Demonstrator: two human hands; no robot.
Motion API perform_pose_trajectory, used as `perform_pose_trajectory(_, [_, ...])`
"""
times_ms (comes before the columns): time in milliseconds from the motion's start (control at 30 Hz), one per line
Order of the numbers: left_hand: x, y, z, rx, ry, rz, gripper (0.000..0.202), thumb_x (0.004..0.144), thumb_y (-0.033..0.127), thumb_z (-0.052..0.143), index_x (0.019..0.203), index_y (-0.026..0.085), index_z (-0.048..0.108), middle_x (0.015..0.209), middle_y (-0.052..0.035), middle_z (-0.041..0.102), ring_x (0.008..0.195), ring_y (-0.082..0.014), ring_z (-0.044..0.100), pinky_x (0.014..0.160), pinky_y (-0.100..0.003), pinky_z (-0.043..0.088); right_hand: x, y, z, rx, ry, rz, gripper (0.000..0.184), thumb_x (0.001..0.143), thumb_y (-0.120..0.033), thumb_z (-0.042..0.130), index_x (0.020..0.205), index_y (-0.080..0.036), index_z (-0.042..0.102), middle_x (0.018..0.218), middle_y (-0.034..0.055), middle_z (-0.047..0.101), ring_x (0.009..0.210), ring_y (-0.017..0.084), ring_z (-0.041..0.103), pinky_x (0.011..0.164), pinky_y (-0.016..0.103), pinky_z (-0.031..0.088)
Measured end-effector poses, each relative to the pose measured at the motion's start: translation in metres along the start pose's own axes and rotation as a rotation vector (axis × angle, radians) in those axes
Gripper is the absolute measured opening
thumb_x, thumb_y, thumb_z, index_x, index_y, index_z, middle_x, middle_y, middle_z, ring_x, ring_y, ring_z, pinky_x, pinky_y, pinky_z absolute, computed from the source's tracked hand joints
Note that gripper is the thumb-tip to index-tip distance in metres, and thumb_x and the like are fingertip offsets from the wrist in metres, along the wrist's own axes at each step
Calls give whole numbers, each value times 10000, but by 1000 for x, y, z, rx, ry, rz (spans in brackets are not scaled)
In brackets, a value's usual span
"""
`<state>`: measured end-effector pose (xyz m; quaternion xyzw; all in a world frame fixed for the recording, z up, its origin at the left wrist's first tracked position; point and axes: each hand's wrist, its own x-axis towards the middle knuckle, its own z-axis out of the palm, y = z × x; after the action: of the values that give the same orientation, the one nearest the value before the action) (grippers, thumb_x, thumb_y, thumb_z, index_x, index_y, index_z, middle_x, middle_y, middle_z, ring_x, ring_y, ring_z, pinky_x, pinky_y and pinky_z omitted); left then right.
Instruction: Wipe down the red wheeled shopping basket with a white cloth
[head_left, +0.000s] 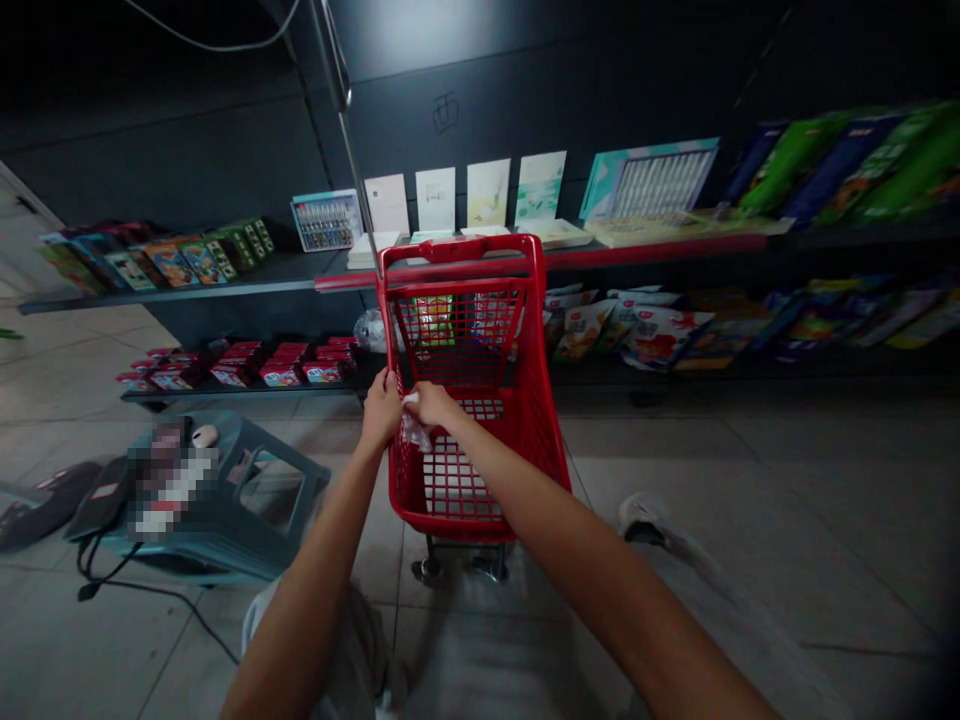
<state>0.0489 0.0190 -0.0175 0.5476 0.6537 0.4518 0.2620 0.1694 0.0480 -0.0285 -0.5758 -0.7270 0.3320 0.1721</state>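
Observation:
A red shopping cart [525, 400] of plastic mesh stands on the tiled floor in front of me, its handle toward the shelves. My left hand [381, 408] is closed round the cart's near left rim. My right hand [429, 403] is closed on a white cloth [415, 430], held against the inside of the cart's near wall. Both forearms reach forward from below. A green packet [433, 318] shows through the cart's far mesh wall.
Dark shelves [225, 282] run along the back wall with books, cards and boxed goods. A grey-blue plastic stool [247, 500] lies at left with cables and devices on it. My shoe [643, 518] rests on the floor at right.

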Motion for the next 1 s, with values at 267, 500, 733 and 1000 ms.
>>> perform_pose_trajectory(267, [-7, 9, 2, 20, -24, -34, 506, 1059, 409, 388, 1437, 141, 591, 1411, -172, 676, 1284, -279, 649, 1130, -416, 470, -13, -8, -5, 749, -136, 130, 299, 1062, -442, 382, 1278, -240, 424, 638, -53, 604, 464, 141, 565, 445, 206, 387])
perform_pose_trajectory(500, [-9, 11, 3, 25, -8, -37, 490, 1060, 393, 396, 1432, 151, 604, 1446, -167, 656, 1342, -277, 618, 1167, -420, 433, -6, 7, 21, 745, -43, 156, 69, 943, -227, 534, 1000, -189, 546, 674, -14, 636, 514, 114, 574, 520, 200, 462])
perform_pose_trajectory(733, [-15, 18, 2, 11, -37, -25, 522, 1065, 383, 357, 1458, 115, 574, 1419, -178, 671, 1314, -292, 635, 1144, -426, 453, 41, 2, -28, 381, 593, 5, 437, 865, -145, 502, 1298, -178, 545, 1326, 123, 636, 1205, 202, 630, 1043, 293, 506])
perform_pose_trajectory(1000, [-19, 20, 1, 17, -46, -44, 506, 1063, 374, 361, 1466, 157, 577, 1379, -139, 707, 1281, -274, 663, 1120, -383, 482, 103, 9, -65, -210, 701, -316, 519, 936, -73, 403, 1406, -193, 589, 1472, 135, 508, 1357, 252, 479, 1170, 367, 388])
